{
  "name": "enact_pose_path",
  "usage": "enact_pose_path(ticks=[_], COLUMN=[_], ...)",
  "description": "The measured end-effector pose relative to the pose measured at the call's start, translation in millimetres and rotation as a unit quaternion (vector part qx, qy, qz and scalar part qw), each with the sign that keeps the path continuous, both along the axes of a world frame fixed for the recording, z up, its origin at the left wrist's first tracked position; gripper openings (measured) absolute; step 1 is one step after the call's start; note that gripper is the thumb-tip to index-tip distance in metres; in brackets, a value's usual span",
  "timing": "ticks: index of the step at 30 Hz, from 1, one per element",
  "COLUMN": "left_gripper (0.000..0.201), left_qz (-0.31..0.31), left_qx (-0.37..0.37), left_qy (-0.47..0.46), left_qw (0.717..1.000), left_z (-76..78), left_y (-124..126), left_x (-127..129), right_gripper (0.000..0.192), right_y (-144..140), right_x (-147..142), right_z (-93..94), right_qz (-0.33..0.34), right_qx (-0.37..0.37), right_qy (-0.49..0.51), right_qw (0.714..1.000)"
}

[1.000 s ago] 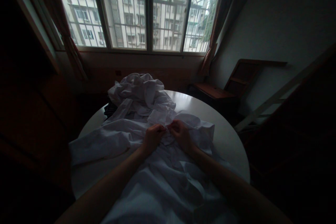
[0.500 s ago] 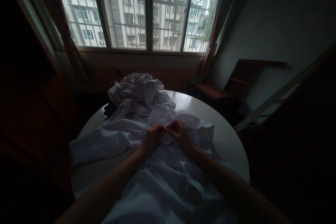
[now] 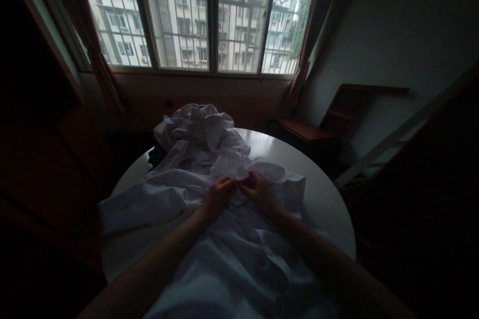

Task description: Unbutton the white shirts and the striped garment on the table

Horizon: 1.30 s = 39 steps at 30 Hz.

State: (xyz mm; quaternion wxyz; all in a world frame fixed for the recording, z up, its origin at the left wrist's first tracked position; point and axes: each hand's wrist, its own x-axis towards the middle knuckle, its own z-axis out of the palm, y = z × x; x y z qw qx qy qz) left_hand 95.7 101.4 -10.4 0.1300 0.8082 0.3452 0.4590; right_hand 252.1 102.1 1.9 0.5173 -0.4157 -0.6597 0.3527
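Two hands, the left hand (image 3: 216, 195) and the right hand (image 3: 259, 190), pinch one white shirt (image 3: 232, 254) spread on the round desk (image 3: 322, 194). One crumpled white heap (image 3: 200, 132) lies just behind it.

Barred window (image 3: 198, 15), curtains (image 3: 310, 30), wooden chair (image 3: 329, 119)
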Motion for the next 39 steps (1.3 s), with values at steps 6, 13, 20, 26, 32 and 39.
enact_pose_path(ticks=[6,13,20,26,32,39], left_gripper=[0.013,0.006,0.004,0.003,0.002,0.005], left_qz=[0.012,0.038,0.065,0.100,0.116,0.111], left_qx=[-0.015,-0.001,0.019,0.023,0.018,0.015], left_qy=[0.012,0.027,0.050,0.069,0.079,0.080], left_qw=[1.000,0.999,0.996,0.992,0.990,0.991], left_z=[2.7,1.3,1.9,3.5,5.1,5.4], left_y=[-2.4,-4.0,-4.9,-6.5,-8.7,-7.9], left_x=[-0.8,-0.5,-0.8,-0.6,0.2,-0.9], right_gripper=[0.032,0.030,0.026,0.022,0.022,0.021], right_y=[0.7,2.5,0.9,-2.3,-2.2,-4.6], right_x=[-1.0,-2.1,-3.0,-2.9,-2.2,-2.7], right_z=[-1.8,-4.1,-3.2,0.1,-1.1,3.1], right_qz=[-0.007,-0.001,0.013,0.015,0.012,0.009], right_qx=[-0.007,-0.003,-0.007,-0.006,-0.004,-0.013], right_qy=[0.000,0.037,0.049,0.033,0.027,0.012], right_qw=[1.000,0.999,0.999,0.999,1.000,1.000])
